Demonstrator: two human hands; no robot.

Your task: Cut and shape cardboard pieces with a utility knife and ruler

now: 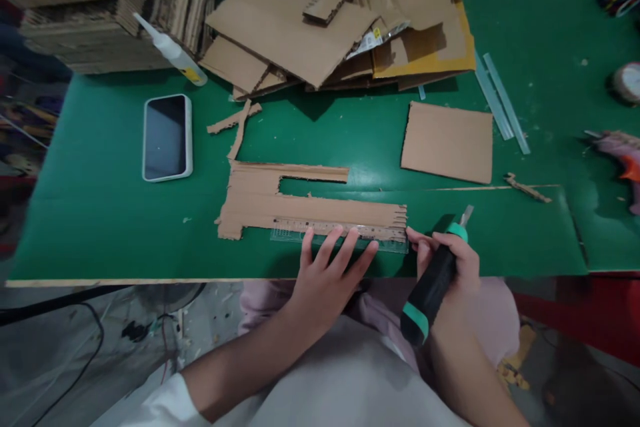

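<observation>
Spread fingers of my left hand (327,273) press on a clear ruler (295,232), which lies along the near edge of a cut cardboard piece (260,190). This piece has a long slot in it and a ragged left end. In my right hand (460,273) is a black and green cutting tool (433,290) with a short metal blade pointing away from me. The blade is in the air, to the right of the cardboard. My right index fingertip reaches to the ruler's right end.
Behind lie a phone (167,138), a glue bottle (175,53), cardboard scraps (243,127) and a cardboard heap (290,27). Rightward are a cardboard rectangle (447,142), clear strips (505,103) and a pink glue gun (620,153). The green table's front edge (150,281) is close to me.
</observation>
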